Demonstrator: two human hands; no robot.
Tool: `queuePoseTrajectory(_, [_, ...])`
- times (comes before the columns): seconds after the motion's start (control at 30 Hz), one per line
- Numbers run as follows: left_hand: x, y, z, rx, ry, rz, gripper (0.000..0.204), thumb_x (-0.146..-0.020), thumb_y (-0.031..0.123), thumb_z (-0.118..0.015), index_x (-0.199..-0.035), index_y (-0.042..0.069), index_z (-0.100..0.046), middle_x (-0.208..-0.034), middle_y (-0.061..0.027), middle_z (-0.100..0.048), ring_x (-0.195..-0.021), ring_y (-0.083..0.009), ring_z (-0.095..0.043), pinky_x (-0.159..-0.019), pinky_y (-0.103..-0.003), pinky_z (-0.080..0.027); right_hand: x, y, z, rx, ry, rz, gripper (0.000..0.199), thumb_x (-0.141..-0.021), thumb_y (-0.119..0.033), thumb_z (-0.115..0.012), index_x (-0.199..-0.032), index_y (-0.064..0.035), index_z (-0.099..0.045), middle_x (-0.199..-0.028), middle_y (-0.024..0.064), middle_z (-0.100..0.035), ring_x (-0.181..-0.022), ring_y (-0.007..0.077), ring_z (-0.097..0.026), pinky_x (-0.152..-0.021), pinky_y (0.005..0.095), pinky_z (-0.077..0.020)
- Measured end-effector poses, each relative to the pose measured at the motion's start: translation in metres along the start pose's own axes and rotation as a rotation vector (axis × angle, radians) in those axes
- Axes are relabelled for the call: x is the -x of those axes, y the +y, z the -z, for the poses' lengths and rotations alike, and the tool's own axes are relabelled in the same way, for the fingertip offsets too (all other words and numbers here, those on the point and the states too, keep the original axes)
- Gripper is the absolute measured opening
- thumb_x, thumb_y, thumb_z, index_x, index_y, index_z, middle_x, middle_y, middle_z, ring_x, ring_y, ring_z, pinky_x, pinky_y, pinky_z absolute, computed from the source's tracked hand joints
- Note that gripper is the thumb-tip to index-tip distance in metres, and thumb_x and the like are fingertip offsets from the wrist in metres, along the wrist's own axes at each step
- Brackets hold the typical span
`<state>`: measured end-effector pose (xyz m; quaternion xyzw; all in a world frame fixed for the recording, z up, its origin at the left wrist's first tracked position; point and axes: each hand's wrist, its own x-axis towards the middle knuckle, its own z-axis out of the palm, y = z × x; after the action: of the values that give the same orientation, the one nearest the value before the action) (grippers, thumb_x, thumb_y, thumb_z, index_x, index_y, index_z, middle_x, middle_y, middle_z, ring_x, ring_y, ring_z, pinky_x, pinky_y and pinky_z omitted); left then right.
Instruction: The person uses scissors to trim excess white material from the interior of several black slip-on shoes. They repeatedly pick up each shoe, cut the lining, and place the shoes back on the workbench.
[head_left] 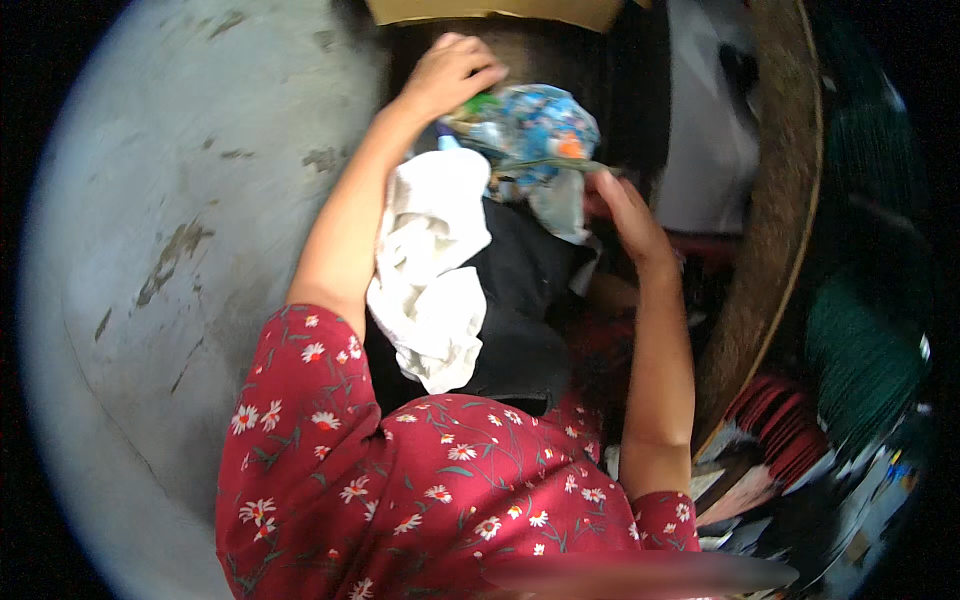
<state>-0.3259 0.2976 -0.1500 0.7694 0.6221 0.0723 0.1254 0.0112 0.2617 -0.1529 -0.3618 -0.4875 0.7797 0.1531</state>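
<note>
A see-through plastic bag lies in front of me, filled with small blue, white and orange pieces. My right hand is closed at its right edge, the fingertips on the rim. Over the bag's far left corner, beside a green patch, is my left hand. Its fingers are bent together, slightly blurred, and whatever they hold is hidden. A crumpled white cloth lies along my left forearm, next to black fabric over my lap.
A cardboard edge shows at the far side. Grey, stained floor spreads to the left. On the right a curved brown wooden edge runs past a light grey surface, with dark green and red bundles beyond it.
</note>
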Motion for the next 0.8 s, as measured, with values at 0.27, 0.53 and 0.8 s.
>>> queuePoseTrajectory(0.27, [0.016,0.024,-0.041,-0.306,0.297,0.036,0.057,-0.092,0.042,-0.061,-0.143,0.017,-0.053,-0.151,-0.0089,-0.047,-0.143,-0.0313,-0.038,-0.121,-0.053,-0.023,-0.019,-0.005,-0.028,0.196,0.225,0.096,0.061,-0.089,-0.008,-0.065,-0.143,0.0062,-0.043,-0.123,0.0159,-0.065,-0.106,0.0214,-0.064,-0.094,0.0338,-0.0503])
queuePoseTrajectory(0.53, [0.027,0.023,-0.026,-0.153,0.321,0.025,0.047,-0.091,0.038,-0.063,-0.133,0.017,-0.061,-0.147,-0.0093,-0.050,-0.141,-0.0315,-0.040,-0.121,-0.054,-0.022,-0.015,-0.027,-0.029,0.484,0.069,-0.012,0.035,-0.092,-0.001,-0.057,-0.127,0.0012,-0.058,-0.115,0.0058,-0.065,-0.102,0.0141,-0.059,-0.088,0.0287,-0.0479])
queuePoseTrajectory(0.8, [0.007,-0.003,-0.062,-0.255,0.541,-0.045,0.031,-0.092,0.040,-0.061,-0.109,0.016,-0.071,-0.125,-0.0099,-0.064,-0.120,-0.0305,-0.056,-0.107,-0.048,-0.042,0.000,-0.008,-0.057,0.339,0.154,-0.002,0.036,-0.095,-0.011,-0.063,-0.128,0.0016,-0.059,-0.110,0.0063,-0.066,-0.101,0.0168,-0.060,-0.093,0.0314,-0.0477])
